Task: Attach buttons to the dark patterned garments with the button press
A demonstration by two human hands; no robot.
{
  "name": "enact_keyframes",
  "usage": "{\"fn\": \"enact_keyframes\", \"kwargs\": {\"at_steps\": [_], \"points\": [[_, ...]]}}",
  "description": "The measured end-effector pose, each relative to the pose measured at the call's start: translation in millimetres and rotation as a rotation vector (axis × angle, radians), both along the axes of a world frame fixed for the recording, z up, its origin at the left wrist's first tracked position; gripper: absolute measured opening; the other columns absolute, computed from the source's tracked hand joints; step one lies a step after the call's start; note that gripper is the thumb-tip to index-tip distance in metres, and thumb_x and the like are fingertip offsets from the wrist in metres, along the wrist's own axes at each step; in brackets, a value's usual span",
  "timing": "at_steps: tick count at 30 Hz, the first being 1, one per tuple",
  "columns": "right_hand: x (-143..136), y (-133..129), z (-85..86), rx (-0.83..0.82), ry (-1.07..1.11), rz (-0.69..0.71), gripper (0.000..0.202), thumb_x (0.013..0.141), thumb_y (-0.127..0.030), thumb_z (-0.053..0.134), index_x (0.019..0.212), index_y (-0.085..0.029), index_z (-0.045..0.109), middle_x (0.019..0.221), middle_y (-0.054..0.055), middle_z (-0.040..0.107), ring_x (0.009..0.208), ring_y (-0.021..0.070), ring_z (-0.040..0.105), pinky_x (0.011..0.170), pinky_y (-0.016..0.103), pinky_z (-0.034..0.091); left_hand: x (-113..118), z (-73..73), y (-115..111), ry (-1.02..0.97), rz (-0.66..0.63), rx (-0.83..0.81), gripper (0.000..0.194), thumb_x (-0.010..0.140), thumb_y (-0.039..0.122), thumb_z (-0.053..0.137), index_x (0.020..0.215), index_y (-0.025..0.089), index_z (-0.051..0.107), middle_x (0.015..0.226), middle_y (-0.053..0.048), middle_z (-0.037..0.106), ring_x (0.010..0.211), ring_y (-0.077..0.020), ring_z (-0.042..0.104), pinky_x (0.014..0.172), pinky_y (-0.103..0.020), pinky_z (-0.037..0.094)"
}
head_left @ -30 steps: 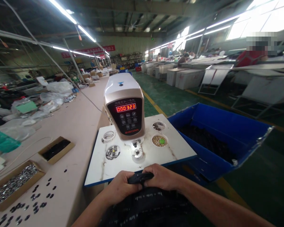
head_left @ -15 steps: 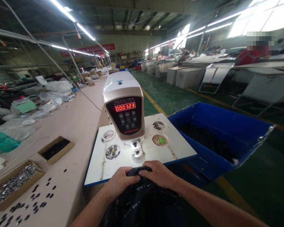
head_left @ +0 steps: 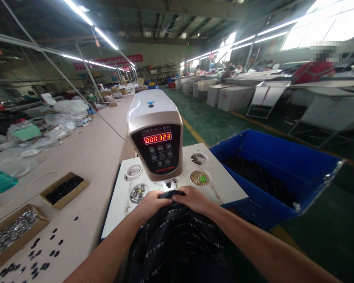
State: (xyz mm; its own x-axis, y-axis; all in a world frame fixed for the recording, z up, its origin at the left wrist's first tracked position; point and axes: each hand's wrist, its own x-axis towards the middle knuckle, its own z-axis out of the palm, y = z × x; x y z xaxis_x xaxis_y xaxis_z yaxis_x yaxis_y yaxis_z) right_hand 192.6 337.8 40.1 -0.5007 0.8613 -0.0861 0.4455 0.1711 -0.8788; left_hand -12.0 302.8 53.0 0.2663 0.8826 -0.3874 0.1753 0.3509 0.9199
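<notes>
My left hand and right hand pinching black white-lettered fabric, round tray wells of gold studs right, blue bin of dark cloth far right.

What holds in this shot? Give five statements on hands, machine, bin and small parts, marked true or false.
1. The left hand and right hand hold dark cloth. True.
2. The display reads 000323. True.
3. The blue bin stands left of the machine. False: it stands right of it.
4. The green piece lies on black discs. False: it lies on gold-coloured beads.
5. Every black disc is in a box. False: many lie loose on the long table.
</notes>
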Motion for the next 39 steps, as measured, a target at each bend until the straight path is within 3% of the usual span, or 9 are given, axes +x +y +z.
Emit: {"fn": "enact_keyframes", "kwargs": {"at_steps": [6, 16, 39], "points": [[-5, 23, 1.4, 0.082, -0.095, -0.039, 0.031, 0.081, -0.044, 0.061, 0.069, -0.015, 0.062, 0.062, -0.002, 0.054, 0.065, 0.0144, 0.05, 0.057, 0.024, 0.03, 0, -0.7, 19, -0.001, 0.038, -0.015, 0.037, 0.066, 0.039, 0.081, 0.09, 0.012, 0.072, 0.079, -0.005, 0.076, 0.072, -0.0203, 0.066, 0.071, -0.029, 0.045], [-12, 29, 8.3, 0.044, -0.104, -0.079, 0.025, 0.076, -0.039, 0.062, 0.065, -0.016, 0.061, 0.059, -0.003, 0.052, 0.061, 0.0135, 0.049, 0.054, 0.024, 0.029, -2, -9.7, 29, -0.037, 0.108, -0.082, 0.038, 0.061, 0.04, 0.084, 0.083, 0.013, 0.07, 0.076, -0.006, 0.075, 0.069, -0.0206, 0.066, 0.068, -0.03, 0.046], [-11, 35, 3.3, 0.026, -0.113, -0.098, 0.028, 0.077, -0.041, 0.067, 0.076, -0.014, 0.072, 0.068, -0.001, 0.065, 0.068, 0.0164, 0.057, 0.06, 0.024, 0.036, -7, -13.2, 35, -0.084, 0.093, -0.116, 0.046, 0.054, 0.041, 0.09, 0.087, 0.013, 0.074, 0.082, -0.007, 0.078, 0.074, -0.0221, 0.069, 0.075, -0.031, 0.049]]}}
